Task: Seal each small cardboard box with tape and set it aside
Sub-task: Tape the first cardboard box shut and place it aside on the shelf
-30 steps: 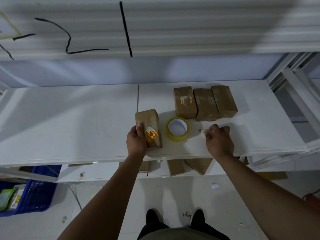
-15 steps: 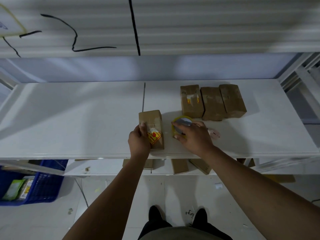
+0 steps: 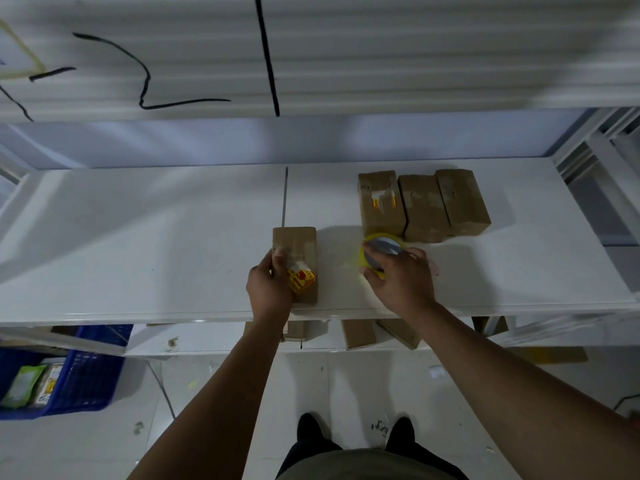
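We see a long white bench [image 3: 138, 258] filling the middle of the view, with a thin dark seam running from its centre toward 12 o'clock. Below its near edge, at 8 o'clock, a blue crate [image 3: 86, 375] sits on the floor with a few packets inside. On the bench at 2 o'clock from the hands, a row of three cardboard boxes [image 3: 423, 207] lies side by side with their long sides touching, and the leftmost one has pale tape and small yellow marks on top. Near the front edge, just left of centre, we find the small cardboard box [image 3: 298, 244] being worked on, lying with its long axis toward 12 o'clock. The person's left hand [image 3: 270, 289] grips this box from its 9 o'clock side, with the fingers curled over the top. The right hand [image 3: 398, 282] lies at 3 o'clock from that box, its fingers curled round the yellow tape roll [image 3: 381, 245], which rests just beside the leftmost box of the row; we cannot tell whether they touch. A yellow and red label [image 3: 301, 279] sticks up from the near end of the held box, right beside the left thumb. More brown boxes [image 3: 358, 332] show on a lower shelf at 6 o'clock.
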### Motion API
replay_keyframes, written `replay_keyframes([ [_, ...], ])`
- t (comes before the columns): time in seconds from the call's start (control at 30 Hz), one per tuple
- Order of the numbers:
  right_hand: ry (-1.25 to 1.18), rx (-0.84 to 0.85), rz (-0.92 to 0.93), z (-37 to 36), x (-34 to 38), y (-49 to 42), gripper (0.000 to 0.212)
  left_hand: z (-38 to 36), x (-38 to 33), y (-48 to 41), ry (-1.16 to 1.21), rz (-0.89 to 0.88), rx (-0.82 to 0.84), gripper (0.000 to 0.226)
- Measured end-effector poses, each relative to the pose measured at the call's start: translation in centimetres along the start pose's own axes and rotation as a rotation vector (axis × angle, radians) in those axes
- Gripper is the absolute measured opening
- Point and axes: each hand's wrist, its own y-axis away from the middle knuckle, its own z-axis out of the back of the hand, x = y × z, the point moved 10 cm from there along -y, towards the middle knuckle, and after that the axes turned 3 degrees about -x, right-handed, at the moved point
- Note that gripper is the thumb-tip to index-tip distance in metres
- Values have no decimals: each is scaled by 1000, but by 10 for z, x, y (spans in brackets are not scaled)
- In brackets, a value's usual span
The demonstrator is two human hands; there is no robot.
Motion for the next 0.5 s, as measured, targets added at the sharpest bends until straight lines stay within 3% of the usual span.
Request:
replay_keyframes([
  [0.23, -64, 52, 48, -1, -14, -2, 57, -19, -5, 0, 0, -11, 57, 49],
  [0.5, -176, -193, 53, 35, -16, 2, 41, -20, 6, 8, 148, 89, 51, 45],
])
